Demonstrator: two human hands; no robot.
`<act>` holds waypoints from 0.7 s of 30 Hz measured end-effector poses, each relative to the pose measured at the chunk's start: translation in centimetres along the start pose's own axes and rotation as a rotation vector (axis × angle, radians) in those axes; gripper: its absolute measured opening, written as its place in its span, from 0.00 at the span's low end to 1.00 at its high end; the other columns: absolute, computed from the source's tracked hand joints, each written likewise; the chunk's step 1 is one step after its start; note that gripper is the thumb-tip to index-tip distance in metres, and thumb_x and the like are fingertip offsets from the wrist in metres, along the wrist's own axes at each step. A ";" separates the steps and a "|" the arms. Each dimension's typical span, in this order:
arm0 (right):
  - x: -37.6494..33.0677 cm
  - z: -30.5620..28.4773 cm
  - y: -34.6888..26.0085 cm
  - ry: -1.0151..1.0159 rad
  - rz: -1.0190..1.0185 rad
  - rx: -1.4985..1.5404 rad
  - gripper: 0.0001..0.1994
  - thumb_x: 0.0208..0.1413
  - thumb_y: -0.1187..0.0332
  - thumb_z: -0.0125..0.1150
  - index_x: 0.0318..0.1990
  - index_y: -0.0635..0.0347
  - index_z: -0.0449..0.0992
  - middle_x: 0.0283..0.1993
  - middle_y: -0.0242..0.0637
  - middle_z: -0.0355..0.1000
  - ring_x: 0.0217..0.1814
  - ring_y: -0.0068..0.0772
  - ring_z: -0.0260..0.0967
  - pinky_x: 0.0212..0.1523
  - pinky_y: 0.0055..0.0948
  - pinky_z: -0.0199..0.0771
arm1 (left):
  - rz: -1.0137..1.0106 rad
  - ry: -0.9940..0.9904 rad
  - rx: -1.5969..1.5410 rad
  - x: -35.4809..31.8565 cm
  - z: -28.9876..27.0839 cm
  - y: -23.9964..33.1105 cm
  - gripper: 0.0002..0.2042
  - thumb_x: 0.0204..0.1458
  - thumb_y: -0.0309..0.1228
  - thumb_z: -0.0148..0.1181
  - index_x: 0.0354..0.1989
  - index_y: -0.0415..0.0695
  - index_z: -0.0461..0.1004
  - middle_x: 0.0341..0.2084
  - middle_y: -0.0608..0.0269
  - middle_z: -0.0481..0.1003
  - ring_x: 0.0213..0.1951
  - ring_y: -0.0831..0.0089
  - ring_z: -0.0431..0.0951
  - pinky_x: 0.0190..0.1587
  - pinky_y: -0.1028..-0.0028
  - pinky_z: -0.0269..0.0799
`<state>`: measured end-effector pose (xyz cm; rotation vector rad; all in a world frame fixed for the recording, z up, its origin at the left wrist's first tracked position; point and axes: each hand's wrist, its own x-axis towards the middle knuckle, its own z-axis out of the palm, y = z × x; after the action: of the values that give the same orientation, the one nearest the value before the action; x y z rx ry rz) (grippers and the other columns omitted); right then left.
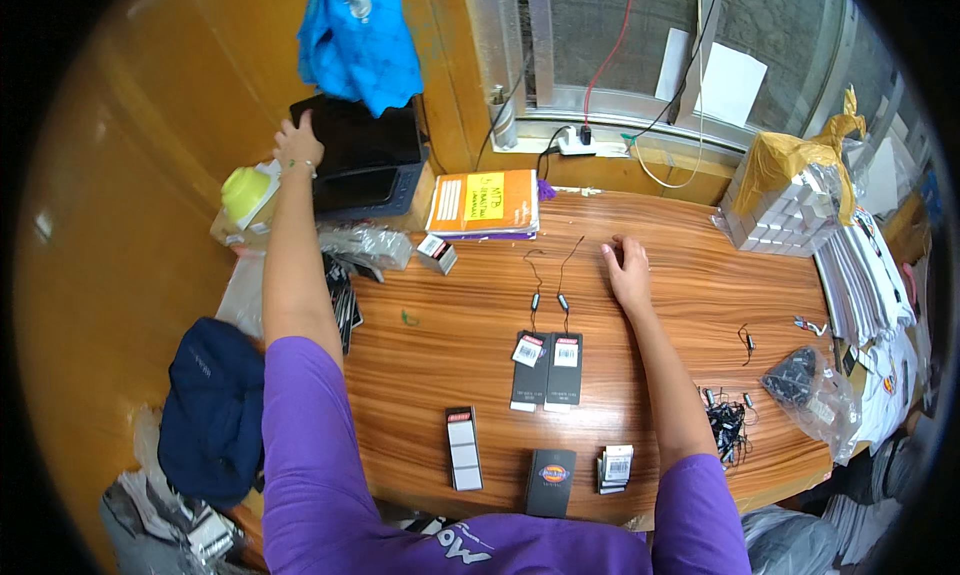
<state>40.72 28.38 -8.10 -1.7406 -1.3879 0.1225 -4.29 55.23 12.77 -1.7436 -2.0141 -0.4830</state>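
Observation:
My left hand [299, 147] reaches to the far left, fingers apart, at the upper left edge of a dark screen [365, 135]. In front of that screen lies a black slab-shaped device [353, 191]. My right hand [628, 273] rests on the wooden table with its fingers loosely apart and nothing in it. Left of it, two dark hang tags [530, 380] [564, 380] lie side by side, with white barcode stickers and black strings stretched away from me. Nearer me are a stack of white-labelled strips [463, 455], a dark tag stack [549, 480] and small barcode tags [618, 465].
Black tag strings [727, 420] lie piled at the right, near a plastic bag [815, 390] and snips [810, 325]. White boxes [785, 210] stand behind folded white garments [865, 280]. An orange notebook [485, 203] and a small tag stack [436, 254] lie at the back. A navy bag [212, 410] sits left.

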 end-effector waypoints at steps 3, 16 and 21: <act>-0.2 -0.6 0.8 0.040 -0.006 0.009 0.18 0.53 0.58 0.55 0.44 0.63 0.69 0.42 0.48 0.68 0.48 0.46 0.63 0.51 0.38 0.60 | -0.037 -0.053 -0.045 3.0 0.6 2.1 0.26 0.51 0.30 0.45 0.61 0.65 0.55 0.58 0.54 0.54 0.58 0.50 0.57 0.55 0.52 0.58; 0.5 0.9 -1.3 0.036 -0.052 0.054 0.19 0.51 0.56 0.56 0.41 0.65 0.70 0.40 0.48 0.69 0.47 0.48 0.63 0.50 0.40 0.61 | -0.154 -0.059 -0.101 12.9 6.8 -7.1 0.29 0.48 0.38 0.49 0.61 0.74 0.52 0.61 0.57 0.51 0.59 0.46 0.54 0.56 0.44 0.51; -0.4 -1.8 1.5 0.072 0.031 -0.008 0.19 0.52 0.57 0.56 0.42 0.64 0.70 0.41 0.48 0.69 0.48 0.47 0.63 0.51 0.39 0.60 | -0.156 0.166 -0.402 3.4 5.4 5.3 0.31 0.45 0.32 0.50 0.62 0.58 0.52 0.60 0.48 0.50 0.57 0.44 0.55 0.56 0.48 0.54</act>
<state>42.66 27.08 -8.16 -1.7568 -1.3117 0.0700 0.06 61.65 9.94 -1.6974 -2.0428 -1.1124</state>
